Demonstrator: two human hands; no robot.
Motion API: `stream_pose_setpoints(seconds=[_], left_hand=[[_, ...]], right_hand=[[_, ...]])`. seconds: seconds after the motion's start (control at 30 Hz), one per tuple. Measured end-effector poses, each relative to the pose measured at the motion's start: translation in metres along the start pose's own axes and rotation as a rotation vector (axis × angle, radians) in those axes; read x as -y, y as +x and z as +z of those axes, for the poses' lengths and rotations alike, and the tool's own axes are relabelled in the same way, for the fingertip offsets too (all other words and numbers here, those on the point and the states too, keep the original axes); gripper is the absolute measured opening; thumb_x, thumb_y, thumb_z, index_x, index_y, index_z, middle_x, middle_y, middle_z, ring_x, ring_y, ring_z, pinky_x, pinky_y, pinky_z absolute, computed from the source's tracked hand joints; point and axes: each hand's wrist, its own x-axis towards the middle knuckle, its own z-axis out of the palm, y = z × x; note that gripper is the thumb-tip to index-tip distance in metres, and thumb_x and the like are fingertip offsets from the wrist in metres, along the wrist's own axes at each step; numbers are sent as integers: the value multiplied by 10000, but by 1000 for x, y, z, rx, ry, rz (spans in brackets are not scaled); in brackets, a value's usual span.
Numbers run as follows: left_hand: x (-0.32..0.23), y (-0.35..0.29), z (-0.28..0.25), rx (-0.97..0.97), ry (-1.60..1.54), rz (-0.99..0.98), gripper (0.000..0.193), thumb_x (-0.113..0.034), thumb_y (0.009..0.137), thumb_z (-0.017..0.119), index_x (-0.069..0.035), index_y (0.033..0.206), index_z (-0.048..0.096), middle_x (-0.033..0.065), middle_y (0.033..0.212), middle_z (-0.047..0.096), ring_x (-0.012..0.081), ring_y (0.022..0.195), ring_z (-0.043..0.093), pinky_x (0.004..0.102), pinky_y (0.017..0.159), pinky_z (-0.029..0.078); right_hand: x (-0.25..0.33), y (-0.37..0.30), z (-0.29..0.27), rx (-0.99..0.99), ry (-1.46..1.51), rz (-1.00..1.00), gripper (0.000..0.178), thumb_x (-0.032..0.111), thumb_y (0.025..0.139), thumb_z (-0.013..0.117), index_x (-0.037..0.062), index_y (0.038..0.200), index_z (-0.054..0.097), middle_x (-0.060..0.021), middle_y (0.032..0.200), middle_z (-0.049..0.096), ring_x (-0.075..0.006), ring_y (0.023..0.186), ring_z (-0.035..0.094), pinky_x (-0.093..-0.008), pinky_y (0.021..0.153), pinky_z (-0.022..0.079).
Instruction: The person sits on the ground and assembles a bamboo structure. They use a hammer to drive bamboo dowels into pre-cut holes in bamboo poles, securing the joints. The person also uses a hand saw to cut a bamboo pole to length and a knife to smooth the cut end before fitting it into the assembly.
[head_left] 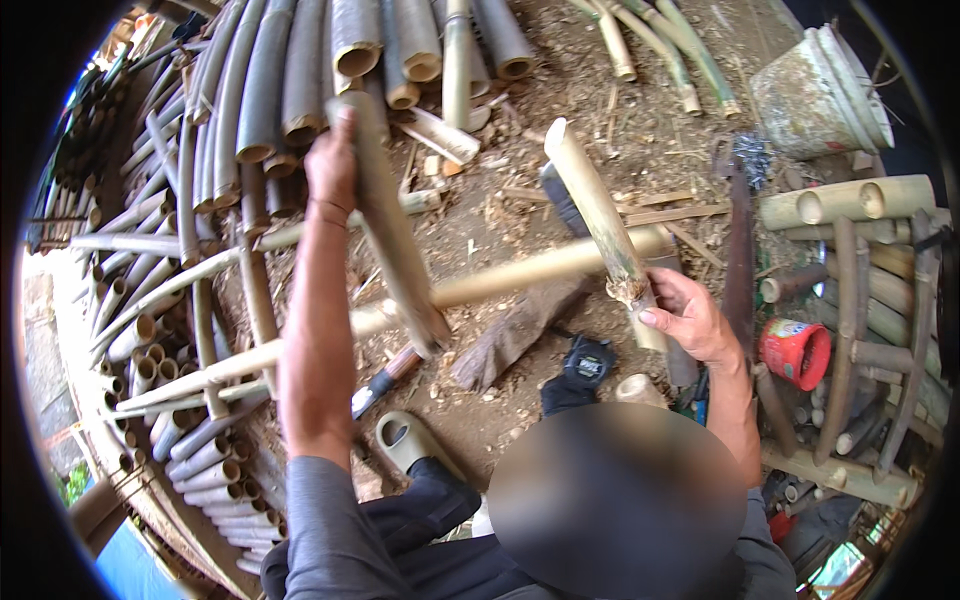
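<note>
My left hand point(332, 165) is closed round the upper part of a thick greyish bamboo piece point(385, 225), held tilted and slightly blurred. Off to the right, my right hand point(692, 312) grips a paler, thinner bamboo piece point(593, 205) near its lower end, just by a rough node. This piece leans up and left, its cut end pointing away from me. Under both pieces runs a long pale bamboo pole point(500, 273), lying across in front of me. A blade with a wooden handle point(400, 365) lies below the grey piece's lower end.
Cut bamboo poles point(270, 80) are stacked at the far left. A weathered wood block point(515, 340) and a black tape measure point(588, 360) lie near my feet. On the right stand a bamboo rack point(845, 340), a red tub point(795, 353) and a dirty white bucket point(815, 95). Chips litter the ground.
</note>
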Motion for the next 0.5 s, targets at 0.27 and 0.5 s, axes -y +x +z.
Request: stream_pose_setpoints(seconds=[0.27, 0.5], left_hand=[[-89, -32, 5, -384, 431, 469, 621, -421, 935, 618, 81, 1289, 523, 299, 1245, 594, 397, 1170, 576, 430, 1024, 443], [-85, -279, -8, 1084, 1110, 829, 575, -424, 775, 782, -128, 1221, 571, 150, 1264, 609, 308, 1231, 551, 573, 1118, 338]], right_hand=[[-53, -13, 54, 107, 617, 130, 558, 241, 972, 629, -27, 1419, 432, -161, 1138, 666, -247, 950, 700, -344, 824, 585], [-66, -33, 80, 670, 127, 92, 572, 280, 994, 615, -49, 1433, 455, -138, 1354, 595, -187, 1191, 568, -288, 1023, 439]])
